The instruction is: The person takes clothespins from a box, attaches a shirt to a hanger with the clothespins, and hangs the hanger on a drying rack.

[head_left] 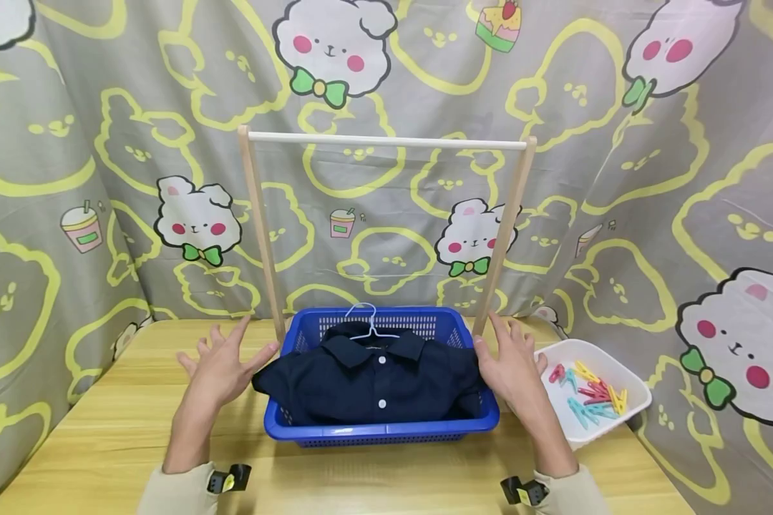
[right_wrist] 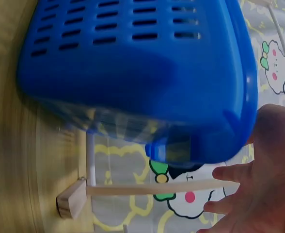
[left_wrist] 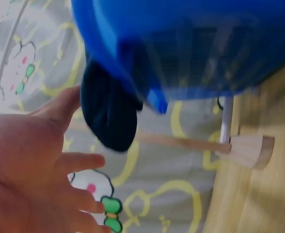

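A dark navy shirt (head_left: 404, 386) with white buttons lies in a blue basket (head_left: 386, 430), its collar toward the back. A white hanger (head_left: 373, 330) shows at the collar, its hook above the basket's back part. My left hand (head_left: 222, 366) is spread beside the sleeve that hangs over the left rim; in the left wrist view the thumb meets this dark sleeve (left_wrist: 108, 109). On the other side my right hand (head_left: 512, 357) has its fingers extended, with the thumb at the shirt's right sleeve. In the right wrist view its fingers (right_wrist: 232, 172) are straight, close to the basket's rim.
Behind the basket stands a wooden rack with a white crossbar (head_left: 386, 141) and two uprights. A white tray (head_left: 638, 400) with several coloured clothespins (head_left: 595, 390) sits at the right, near my right forearm. A patterned curtain (head_left: 386, 250) closes off the back of the wooden table (head_left: 103, 443).
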Available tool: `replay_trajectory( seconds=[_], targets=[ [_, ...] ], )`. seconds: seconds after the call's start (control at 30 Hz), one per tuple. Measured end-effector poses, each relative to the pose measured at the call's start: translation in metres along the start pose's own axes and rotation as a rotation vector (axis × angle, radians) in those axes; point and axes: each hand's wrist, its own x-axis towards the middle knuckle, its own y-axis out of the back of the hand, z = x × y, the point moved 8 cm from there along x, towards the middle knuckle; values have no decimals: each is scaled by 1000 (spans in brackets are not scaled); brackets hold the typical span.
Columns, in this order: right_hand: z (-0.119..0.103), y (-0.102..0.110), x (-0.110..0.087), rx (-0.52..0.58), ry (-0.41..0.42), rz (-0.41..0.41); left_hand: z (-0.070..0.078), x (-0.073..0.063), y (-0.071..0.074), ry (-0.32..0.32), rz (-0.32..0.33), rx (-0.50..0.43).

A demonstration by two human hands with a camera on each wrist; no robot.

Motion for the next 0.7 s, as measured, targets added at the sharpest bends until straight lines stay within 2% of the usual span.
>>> replay_trajectory(
  seconds=[0.33,0.57,0.7],
  targets=[
    [-22,-13,-4,44,57,-53,30,-2,-24,-41,-78,-43],
    [-34,-20,-8,59,163,-68,39,-4,-37,-76,-158,-98],
    [-35,-23,-10,60,183,-86,44,-5,-42,-91,-180,-105]
  ],
)
